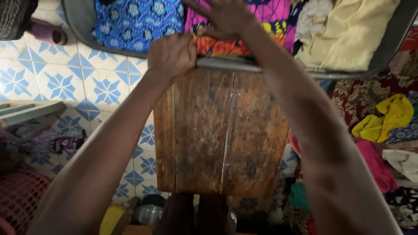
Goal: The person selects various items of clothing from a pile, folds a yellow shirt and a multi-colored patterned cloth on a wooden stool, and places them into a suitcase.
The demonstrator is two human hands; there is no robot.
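Note:
My left hand point(172, 54) is closed on the edge of an orange and pink patterned cloth point(220, 45) at the rim of a large grey metal basin point(235, 64). Just beyond it, my right hand point(226, 17) rests on the same bright cloth inside the basin, fingers curled over the fabric. The basin also holds a blue patterned cloth point(135, 21) on the left and a pale yellow garment point(348, 35) on the right. A worn wooden board point(217, 135) lies under my forearms, in front of the basin.
Blue and white patterned floor tiles point(87, 82) spread to the left. Heaped clothes, among them a yellow garment point(385, 117) and a pink one point(376, 165), lie on the right. A red plastic basket point(19, 196) sits bottom left, a small metal bowl point(148, 214) near the bottom, a sandal point(45, 32) top left.

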